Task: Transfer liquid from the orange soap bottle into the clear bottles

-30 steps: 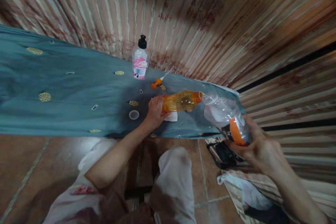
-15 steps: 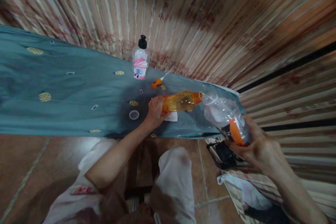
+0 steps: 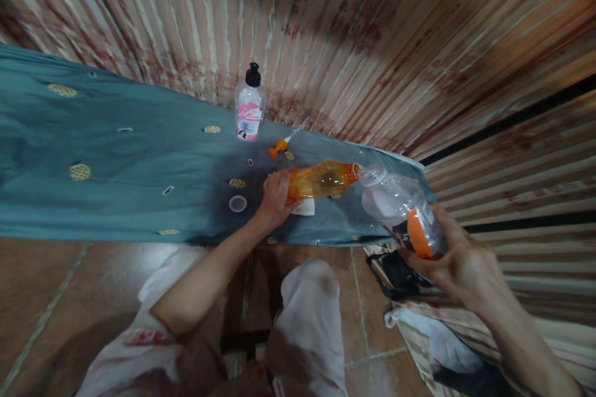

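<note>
The left hand point(image 3: 274, 197) is wrapped around the base of the orange bottle point(image 3: 321, 178), tipped on its side near the table's centre. The right hand point(image 3: 459, 263), at four o'clock, is closed on the clear bottle point(image 3: 401, 209), its open mouth touching the orange one's: a pour between them seems underway, calling for steady alignment. A teal cloth point(image 3: 116, 167) covers the table; a pump bottle point(image 3: 249, 108) stands at twelve o'clock, before a striped curtain point(image 3: 372, 25).

Glossy clear plastic bottles point(image 3: 321, 180), matt cloth cover point(image 3: 116, 167), corrugated metal wall point(image 3: 372, 43).
</note>
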`<move>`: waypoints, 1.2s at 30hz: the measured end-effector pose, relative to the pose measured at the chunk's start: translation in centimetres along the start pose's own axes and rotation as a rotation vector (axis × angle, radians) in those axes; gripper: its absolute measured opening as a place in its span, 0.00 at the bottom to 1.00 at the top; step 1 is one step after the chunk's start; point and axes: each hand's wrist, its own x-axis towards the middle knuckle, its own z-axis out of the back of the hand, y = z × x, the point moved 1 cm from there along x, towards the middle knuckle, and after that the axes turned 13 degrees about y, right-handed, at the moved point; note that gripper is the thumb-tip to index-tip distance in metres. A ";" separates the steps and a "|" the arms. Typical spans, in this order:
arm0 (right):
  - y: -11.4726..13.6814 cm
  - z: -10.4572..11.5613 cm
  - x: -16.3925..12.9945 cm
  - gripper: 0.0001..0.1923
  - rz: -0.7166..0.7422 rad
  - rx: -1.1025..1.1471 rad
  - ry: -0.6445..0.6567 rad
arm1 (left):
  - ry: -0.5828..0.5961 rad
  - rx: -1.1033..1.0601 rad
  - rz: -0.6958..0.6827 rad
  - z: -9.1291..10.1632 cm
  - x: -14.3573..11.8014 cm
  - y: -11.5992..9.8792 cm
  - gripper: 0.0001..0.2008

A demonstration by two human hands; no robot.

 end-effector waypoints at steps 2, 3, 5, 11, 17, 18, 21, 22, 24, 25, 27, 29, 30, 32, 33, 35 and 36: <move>0.0 0.0 0.0 0.43 -0.001 0.004 0.003 | 0.000 0.000 0.003 0.0 0.0 0.0 0.31; 0.0 0.0 0.0 0.44 0.000 0.007 0.004 | -0.001 0.002 0.007 0.0 0.0 0.0 0.31; 0.0 0.0 0.0 0.44 0.009 0.009 0.007 | -0.002 0.009 0.015 0.0 0.0 0.0 0.32; -0.2 0.0 -0.1 0.43 0.008 -0.013 -0.002 | 0.008 0.012 0.008 0.0 0.0 0.0 0.32; 0.0 0.0 -0.1 0.43 0.010 -0.009 -0.010 | 0.013 0.006 0.007 0.1 0.0 0.0 0.31; 0.0 0.0 -0.1 0.43 0.016 -0.014 -0.012 | 0.017 0.006 0.006 0.1 0.0 0.0 0.31; 0.1 0.1 -0.1 0.42 0.033 -0.017 -0.012 | 0.026 0.007 0.009 0.1 0.0 0.0 0.32; 0.1 0.1 0.0 0.42 0.038 -0.011 -0.013 | 0.027 0.009 0.011 0.2 0.0 0.0 0.32; 0.1 0.1 0.0 0.42 0.038 -0.004 -0.014 | 0.028 0.011 0.012 0.2 0.0 0.0 0.31; 0.1 0.1 0.0 0.42 0.036 -0.004 -0.015 | 0.028 0.012 0.010 0.2 0.0 0.0 0.31; 0.1 0.1 0.0 0.42 0.041 -0.004 -0.014 | 0.026 0.013 0.005 0.1 0.0 0.0 0.31; 0.1 0.1 0.0 0.42 0.053 0.000 -0.017 | 0.019 0.013 0.000 0.1 0.0 0.0 0.31; 0.1 0.2 -0.1 0.42 0.058 0.001 -0.018 | 0.016 0.014 0.000 0.1 0.0 0.0 0.31; 0.1 0.2 -0.1 0.42 0.060 -0.006 -0.020 | 0.017 0.014 0.004 0.1 0.0 0.0 0.31; 0.0 0.2 -0.1 0.42 0.060 -0.009 -0.022 | 0.020 0.014 0.008 0.1 0.0 0.0 0.31; -0.1 0.2 -0.1 0.42 0.064 -0.010 -0.025 | 0.024 0.014 0.012 0.1 0.0 0.0 0.31; -0.1 0.2 -0.1 0.42 0.066 -0.012 -0.028 | 0.023 0.014 0.012 0.1 0.0 0.0 0.31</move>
